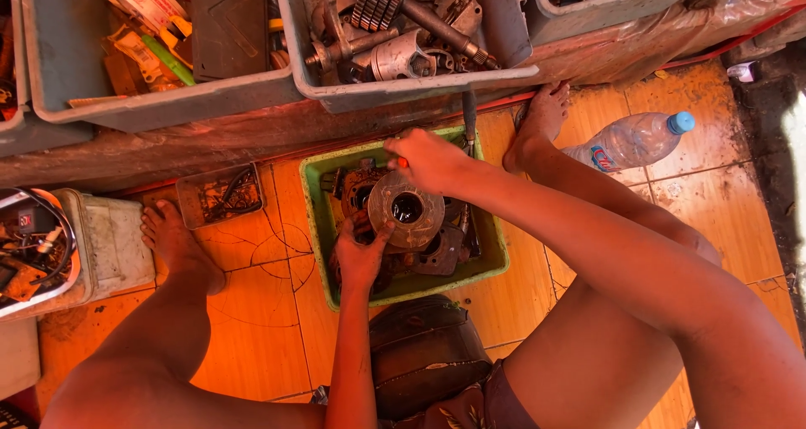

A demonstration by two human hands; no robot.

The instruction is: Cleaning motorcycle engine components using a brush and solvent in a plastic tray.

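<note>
A: Starting at nine o'clock, what's there?

B: A pale plastic tub [109, 244] holding wires, then a small dark tray [220, 196] by the bare foot. Neither is being touched

A: And the middle?

B: The green plastic bin [319, 219] on the orange floor tiles, full of greasy engine parts. The left hand [359, 257] sits at seven o'clock of the round metal engine part [406, 209], fingers curled against its rim, steadying it over the bin

A: The other hand?

B: The right hand [430, 160], at one o'clock of that part, is closed around a tool with an orange handle [403, 163]. I'd judge this a loosening or prying step on the part; the next move would call for a firm hold underneath while the tool turns or levers

A: Further right?

B: A clear water bottle [631, 141] with a blue cap, lying at three o'clock

A: What can't you make out?

B: The tool's tip is hidden by the hand, so its kind is unclear. The parts beneath the disc are shadowed, and the grey bins [420, 89] at twelve o'clock are cut off by the frame
</note>
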